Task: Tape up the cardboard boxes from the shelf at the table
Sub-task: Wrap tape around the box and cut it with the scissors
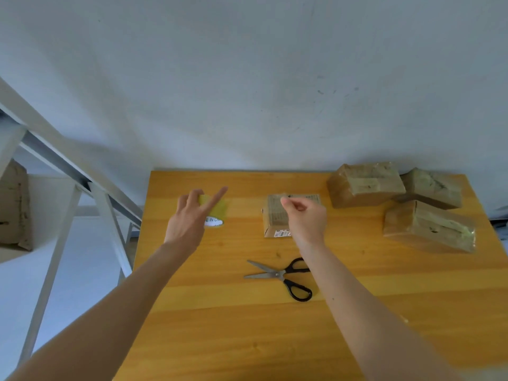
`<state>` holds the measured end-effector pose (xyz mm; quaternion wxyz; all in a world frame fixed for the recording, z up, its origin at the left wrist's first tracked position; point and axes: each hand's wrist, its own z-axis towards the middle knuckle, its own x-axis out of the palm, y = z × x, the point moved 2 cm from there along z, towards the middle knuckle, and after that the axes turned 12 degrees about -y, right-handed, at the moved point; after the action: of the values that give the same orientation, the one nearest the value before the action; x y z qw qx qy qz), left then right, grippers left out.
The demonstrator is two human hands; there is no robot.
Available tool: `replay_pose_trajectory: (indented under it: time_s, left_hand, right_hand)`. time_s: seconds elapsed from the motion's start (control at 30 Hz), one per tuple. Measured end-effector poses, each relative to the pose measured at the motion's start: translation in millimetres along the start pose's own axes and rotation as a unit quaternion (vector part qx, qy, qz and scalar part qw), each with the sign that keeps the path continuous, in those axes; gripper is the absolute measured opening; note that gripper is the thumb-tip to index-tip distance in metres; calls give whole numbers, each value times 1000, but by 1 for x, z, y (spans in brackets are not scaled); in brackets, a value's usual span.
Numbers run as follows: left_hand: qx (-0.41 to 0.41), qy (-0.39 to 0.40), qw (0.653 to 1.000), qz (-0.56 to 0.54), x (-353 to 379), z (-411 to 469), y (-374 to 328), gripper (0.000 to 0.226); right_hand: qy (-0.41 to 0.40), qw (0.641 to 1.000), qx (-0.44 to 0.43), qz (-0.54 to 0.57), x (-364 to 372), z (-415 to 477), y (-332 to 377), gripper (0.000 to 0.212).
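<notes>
A small cardboard box (273, 218) lies at the middle of the yellow wooden table (233, 325). My right hand (306, 218) hovers over it, thumb and fingers pinched together; I see nothing clear between them. To the left, my left hand (189, 218) grips a yellowish roll of tape (218, 209) with a white printed core, index finger stretched out. No strip of tape shows between the roll and the right hand.
Three boxes wrapped in tape sit at the table's right: one at the back (365, 182), one in the corner (434, 188), one nearer (428, 226). Black-handled scissors (280, 274) lie open in front of the small box. A white metal shelf (55, 243) with a cardboard box (13, 204) stands left.
</notes>
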<state>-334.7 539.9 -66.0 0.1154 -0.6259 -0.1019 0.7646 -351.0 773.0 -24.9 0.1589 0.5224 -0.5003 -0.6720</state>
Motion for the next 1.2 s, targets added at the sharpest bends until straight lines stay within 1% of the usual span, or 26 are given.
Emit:
replay_pose_trajectory:
  time_s: [0.07, 0.13, 0.23, 0.47, 0.6, 0.67, 0.73, 0.8, 0.83, 0.9, 0.97, 1.0, 1.03, 1.1, 1.13, 1.17, 1.2]
  left_hand:
    - [71, 4, 996, 57, 3, 3, -1, 116]
    - [135, 4, 985, 106, 7, 4, -2, 116]
    - [175, 7, 975, 138, 14, 6, -5, 113]
    - [176, 37, 970, 165, 28, 5, -5, 117]
    - [180, 47, 965, 186, 33, 5, -7, 110]
    - [181, 62, 962, 196, 35, 5, -8, 106]
    - [182, 75, 959, 206, 38, 5, -8, 102]
    - [180, 79, 957, 212, 40, 5, -9, 103]
    - [177, 80, 958, 212, 41, 5, -9, 103]
    - [174, 85, 958, 210, 41, 6, -11, 101]
    - [171, 94, 959, 206, 40, 5, -12, 98]
    - [171, 93, 961, 198, 40, 5, -12, 101]
    - [169, 92, 963, 188, 40, 6, -13, 106]
    - [162, 88, 968, 170, 39, 8, -16, 113]
    - [159, 85, 969, 167, 40, 9, -17, 114]
    - [157, 85, 970, 166, 40, 11, -19, 114]
    - [156, 88, 970, 167, 40, 12, -19, 114]
  right_hand:
    - [-6, 999, -22, -30, 5, 5, -8, 18]
    - [-19, 999, -25, -40, 9, 8, -15, 17]
    - [-33, 998, -30, -49, 15, 10, -25, 15]
    - [-39, 996, -51, -67, 23, 16, -36, 14]
    - [-66, 989, -103, -86, 27, 12, -42, 11]
    - [-85, 976, -148, -138, 28, 11, -45, 14]
    - [-107, 954, -201, -193, 28, 10, -46, 16]
    - [-128, 934, -244, -228, 30, 8, -46, 19]
    - [-135, 929, -252, -234, 31, 7, -47, 21]
    - [-140, 937, -224, -228, 32, 7, -51, 28]
    - [-147, 952, -160, -217, 31, 10, -55, 52]
    - [-149, 955, -141, -215, 29, 12, -56, 62]
    - [-143, 956, -132, -218, 27, 13, -56, 65]
    - [-118, 958, -131, -228, 24, 13, -54, 57]
    - [-98, 955, -157, -234, 23, 13, -51, 54]
    - [-60, 946, -205, -242, 23, 13, -47, 56]
    - [8, 930, -263, -255, 26, 13, -43, 64]
